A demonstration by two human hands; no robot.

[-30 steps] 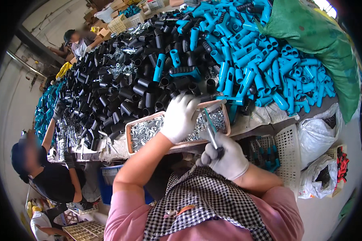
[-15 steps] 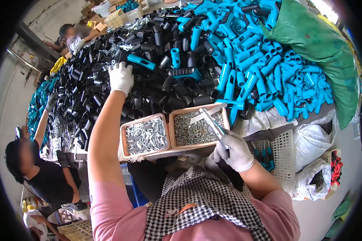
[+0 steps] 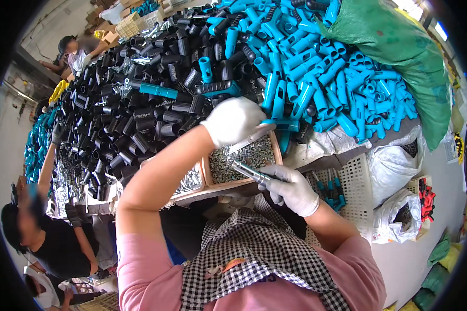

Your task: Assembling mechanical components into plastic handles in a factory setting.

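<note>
My right hand (image 3: pixel 291 189), in a white glove, is closed round a slotted silver metal piece (image 3: pixel 250 172). Its free end points up and left over the right tray (image 3: pixel 205 173), which holds small metal parts. Also white-gloved, my left hand (image 3: pixel 234 122) hangs above the back of that tray. Motion blurs it and its fingertips are partly hidden, so I cannot tell whether it grips anything. Right beside those fingers is a blue handle shell (image 3: pixel 287 125). A pale flat strip (image 3: pixel 251 138) slants across the tray just under the hand.
Black sleeves (image 3: pixel 155 116) and blue handle shells (image 3: pixel 306 67) are heaped across the table. My left forearm partly covers a tray of silver pins (image 3: pixel 191 180). A green sack (image 3: pixel 389 57), a white crate (image 3: pixel 355 194) and white bags (image 3: pixel 397 171) stand right. Co-workers (image 3: pixel 52 233) work left.
My left hand has swung right, from the black heap to above the right tray. My right hand has tipped the silver piece lower and further left. The view has shifted slightly.
</note>
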